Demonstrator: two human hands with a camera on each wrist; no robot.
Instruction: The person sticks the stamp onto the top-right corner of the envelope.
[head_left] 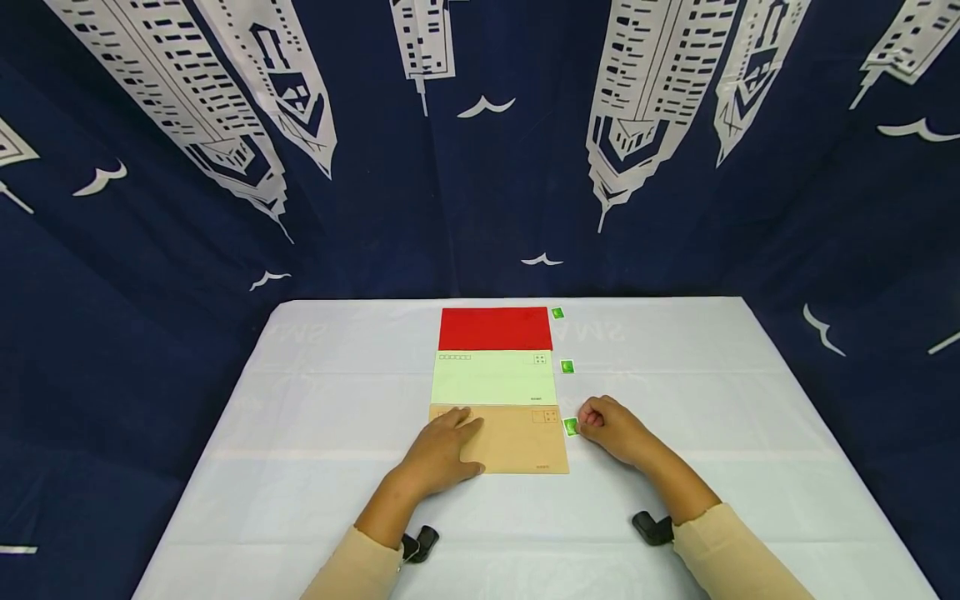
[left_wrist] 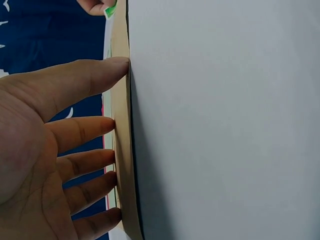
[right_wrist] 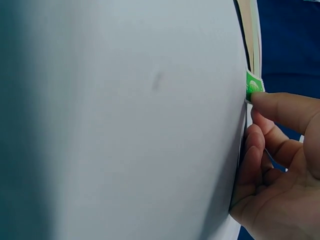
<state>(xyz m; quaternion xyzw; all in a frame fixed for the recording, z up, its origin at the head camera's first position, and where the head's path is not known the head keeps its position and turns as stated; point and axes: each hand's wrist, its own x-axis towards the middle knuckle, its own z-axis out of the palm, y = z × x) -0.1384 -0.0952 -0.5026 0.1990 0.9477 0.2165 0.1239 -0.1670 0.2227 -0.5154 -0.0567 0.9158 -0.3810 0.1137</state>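
My left hand [head_left: 441, 454] rests with spread fingers on the left part of a brown envelope [head_left: 521, 446], its thumb at the front edge. In the left wrist view the fingertips [left_wrist: 107, 156] press on the envelope's surface. Just right of that envelope, my right hand [head_left: 617, 432] pinches a small green stamp [head_left: 570, 427] between thumb and fingertips. The right wrist view shows this stamp [right_wrist: 253, 86] tilted up, its white border and pale print visible. Its remaining fingers are curled near the tabletop.
Behind the brown envelope lie a pale green envelope [head_left: 491, 379] and a red envelope [head_left: 495, 329], edge to edge in a column. Two more green stamps, a middle stamp [head_left: 567, 367] and a far stamp [head_left: 557, 313], lie to their right on the white-covered table [head_left: 337, 417].
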